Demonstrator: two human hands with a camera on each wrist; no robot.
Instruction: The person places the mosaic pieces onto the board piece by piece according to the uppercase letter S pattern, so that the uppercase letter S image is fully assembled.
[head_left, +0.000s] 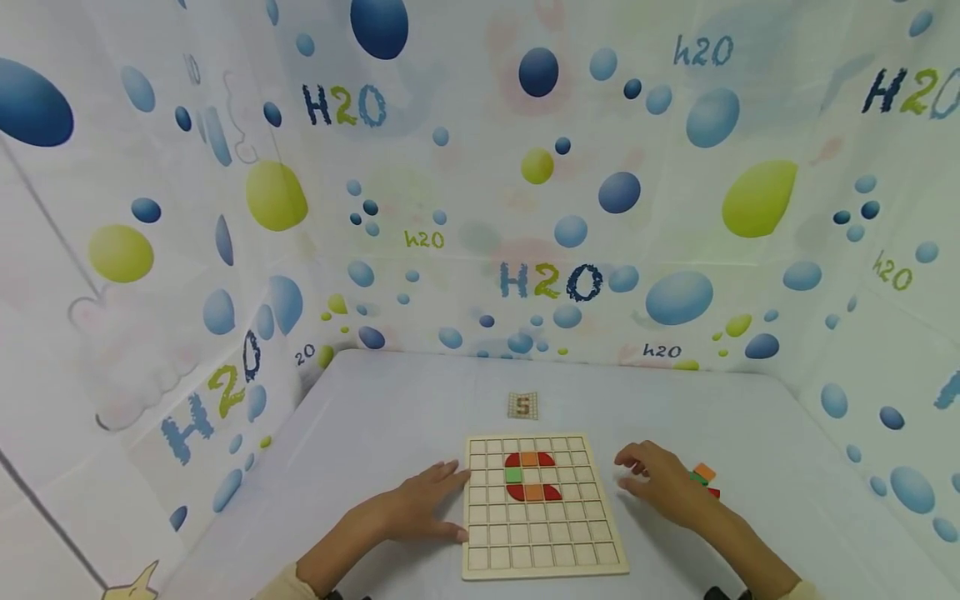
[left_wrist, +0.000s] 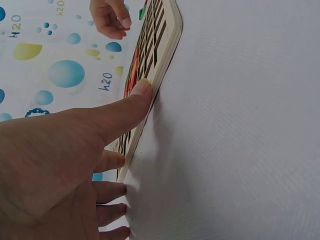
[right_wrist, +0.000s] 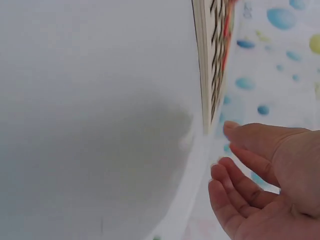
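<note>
A pale wooden grid board (head_left: pixel 543 554) lies on the table. Set in its upper cells are red rounded tiles (head_left: pixel 552 492), orange square tiles (head_left: pixel 528 459) and one green square tile (head_left: pixel 513 475). My left hand (head_left: pixel 420 507) touches the board's left edge, thumb and fingers spread; in the left wrist view the thumb (left_wrist: pixel 142 89) rests on its rim. Off the board's right side, my right hand (head_left: pixel 660 485) hovers with loosely bent fingers. In the right wrist view nothing shows between its thumb and fingertips (right_wrist: pixel 231 125).
To the right, partly behind my right hand, lie a loose orange tile (head_left: pixel 704 472), a green one (head_left: pixel 698 479) and a red one (head_left: pixel 714 492). Beyond the board sits a small gridded card (head_left: pixel 522 406) with an S-like figure. A bubble-printed curtain (head_left: pixel 480 208) surrounds the table.
</note>
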